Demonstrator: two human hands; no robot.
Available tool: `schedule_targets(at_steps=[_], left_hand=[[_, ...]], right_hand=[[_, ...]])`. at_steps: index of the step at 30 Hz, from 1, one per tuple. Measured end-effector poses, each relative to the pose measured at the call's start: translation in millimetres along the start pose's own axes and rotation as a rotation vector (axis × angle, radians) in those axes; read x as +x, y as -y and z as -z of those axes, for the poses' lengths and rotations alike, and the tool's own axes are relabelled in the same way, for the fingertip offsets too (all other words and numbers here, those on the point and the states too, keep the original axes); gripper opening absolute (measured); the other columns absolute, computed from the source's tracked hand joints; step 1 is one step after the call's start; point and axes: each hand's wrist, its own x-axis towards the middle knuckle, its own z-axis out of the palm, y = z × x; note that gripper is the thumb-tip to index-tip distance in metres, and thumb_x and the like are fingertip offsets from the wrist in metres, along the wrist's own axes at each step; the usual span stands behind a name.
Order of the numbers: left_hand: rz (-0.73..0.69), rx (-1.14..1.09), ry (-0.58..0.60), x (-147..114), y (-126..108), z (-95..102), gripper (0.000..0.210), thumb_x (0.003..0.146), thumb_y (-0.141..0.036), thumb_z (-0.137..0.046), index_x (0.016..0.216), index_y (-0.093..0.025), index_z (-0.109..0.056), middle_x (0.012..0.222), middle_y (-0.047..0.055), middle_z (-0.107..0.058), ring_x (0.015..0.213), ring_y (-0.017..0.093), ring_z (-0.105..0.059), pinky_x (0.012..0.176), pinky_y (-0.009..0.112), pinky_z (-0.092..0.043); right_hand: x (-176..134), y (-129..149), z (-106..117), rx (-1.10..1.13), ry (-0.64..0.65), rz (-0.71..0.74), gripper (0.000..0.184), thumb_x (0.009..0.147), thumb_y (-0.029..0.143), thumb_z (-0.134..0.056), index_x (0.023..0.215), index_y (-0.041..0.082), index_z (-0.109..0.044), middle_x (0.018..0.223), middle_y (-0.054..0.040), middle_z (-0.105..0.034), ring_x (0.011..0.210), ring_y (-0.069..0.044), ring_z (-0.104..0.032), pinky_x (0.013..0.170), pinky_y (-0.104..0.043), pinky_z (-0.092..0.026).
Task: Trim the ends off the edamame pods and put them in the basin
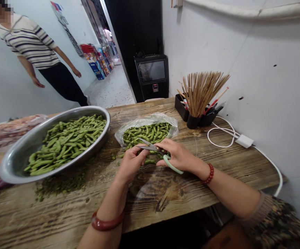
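My right hand (172, 152) is closed round a pair of scissors (174, 167) with pale green handles, their blades parted and pointing left. The blades cross just over the fingertips of my left hand (131, 163), which is closed in a pinch; what it holds, if anything, is hidden. Right behind both hands, green soybean pods (150, 133) fill an opened clear plastic bag (174, 128), and a few loose pods lie under my hands. To the left stands a large metal basin (9, 173) with many more pods (66, 140) in it.
Green trimmings (61, 185) litter the wooden table (108, 221) below the basin. A bagged pinkish food (15, 129) lies far left. Bamboo skewers (203, 93) stand in a black holder (182, 109), near a white charger (244, 141) and cable. Another person (35, 41) stands beyond the table.
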Motion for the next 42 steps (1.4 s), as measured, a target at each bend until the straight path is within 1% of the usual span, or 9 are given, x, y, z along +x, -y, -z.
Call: schedule_targets(at_steps=[4, 12, 17, 21, 23, 26, 31, 36, 42], left_hand=[[-0.028, 0.052, 0.031, -1.1, -2.8, -0.5, 0.017, 0.073, -0.032, -0.068, 0.073, -0.015, -0.067, 0.053, -0.003, -0.05, 0.044, 0.007, -0.037, 0.043, 0.019, -0.029], [-0.06, 0.141, 0.037, -2.7, -7.8, -0.9, 0.012, 0.074, -0.028, -0.065, 0.077, -0.017, -0.071, 0.061, 0.001, -0.06, 0.057, 0.014, -0.051, 0.047, 0.02, -0.035], [-0.062, 0.134, 0.017, -1.9, -7.2, -1.5, 0.013, 0.073, -0.027, -0.066, 0.078, -0.017, -0.073, 0.066, 0.003, -0.063, 0.06, 0.014, -0.053, 0.05, 0.021, -0.037], [-0.024, 0.133, -0.001, -0.9, -6.9, -0.7, 0.015, 0.073, -0.029, -0.066, 0.077, -0.016, -0.073, 0.06, 0.002, -0.061, 0.055, 0.013, -0.05, 0.045, 0.02, -0.033], [-0.018, 0.125, -0.01, 0.2, -6.2, 0.8, 0.016, 0.072, -0.029, -0.068, 0.079, -0.016, -0.073, 0.065, 0.002, -0.062, 0.054, 0.011, -0.049, 0.045, 0.02, -0.033], [-0.014, 0.01, -0.073, 2.1, -4.3, 4.2, 0.019, 0.068, -0.028, -0.073, 0.081, -0.015, -0.072, 0.075, 0.003, -0.065, 0.059, 0.01, -0.052, 0.048, 0.019, -0.036], [0.094, -0.371, -0.104, 3.8, -4.3, 9.0, 0.024, 0.068, -0.029, -0.074, 0.085, -0.015, -0.067, 0.048, -0.008, -0.04, 0.041, 0.004, -0.031, 0.037, 0.014, -0.02], [0.103, -0.472, -0.097, 3.5, -9.2, 8.6, 0.025, 0.063, -0.023, -0.077, 0.083, -0.014, -0.064, 0.065, -0.001, -0.057, 0.044, 0.002, -0.036, 0.036, 0.012, -0.021], [0.098, -0.438, -0.058, 0.4, -10.9, 5.8, 0.025, 0.065, -0.024, -0.075, 0.083, -0.015, -0.062, 0.069, -0.001, -0.058, 0.045, 0.002, -0.037, 0.037, 0.012, -0.022]], right_hand=[[-0.3, -0.2, -0.3, -0.009, 0.009, 0.015, 0.058, 0.073, 0.037, -0.074, 0.124, 0.018, -0.053, 0.098, -0.0077, -0.056, 0.086, -0.019, -0.055, 0.075, -0.032, -0.048], [-0.6, -1.7, -2.2, -0.065, 0.026, 0.031, 0.053, 0.075, 0.038, -0.072, 0.119, 0.014, -0.056, 0.096, -0.0086, -0.057, 0.084, -0.019, -0.055, 0.073, -0.031, -0.047], [0.0, -1.0, -1.3, -0.054, 0.024, 0.034, 0.045, 0.077, 0.033, -0.071, 0.117, 0.016, -0.057, 0.094, -0.0082, -0.059, 0.084, -0.019, -0.056, 0.074, -0.03, -0.047], [0.4, -0.6, -1.1, -0.018, 0.026, 0.014, 0.041, 0.079, 0.032, -0.07, 0.114, 0.015, -0.059, 0.091, -0.008, -0.06, 0.083, -0.019, -0.057, 0.073, -0.029, -0.047], [0.8, -1.7, -1.9, 0.001, 0.004, 0.001, 0.038, 0.078, 0.033, -0.07, 0.11, 0.014, -0.061, 0.089, -0.0072, -0.061, 0.081, -0.018, -0.057, 0.072, -0.029, -0.047], [2.0, -4.7, -3.4, 0.051, -0.086, -0.033, 0.037, 0.078, 0.035, -0.07, 0.107, 0.015, -0.062, 0.088, -0.0064, -0.061, 0.08, -0.018, -0.058, 0.072, -0.029, -0.047], [2.6, -7.1, -4.9, 0.098, -0.16, -0.066, 0.045, 0.076, 0.037, -0.072, 0.113, 0.015, -0.061, 0.094, -0.0081, -0.062, 0.085, -0.02, -0.059, 0.078, -0.032, -0.048], [0.8, -6.6, -6.5, 0.09, -0.146, -0.052, 0.054, 0.072, 0.037, -0.075, 0.119, 0.016, -0.057, 0.093, -0.0066, -0.058, 0.077, -0.017, -0.056, 0.071, -0.031, -0.048], [0.0, -2.6, -3.9, 0.045, -0.086, -0.019, 0.056, 0.073, 0.036, -0.074, 0.122, 0.018, -0.054, 0.095, -0.0068, -0.057, 0.077, -0.017, -0.055, 0.071, -0.031, -0.048]])
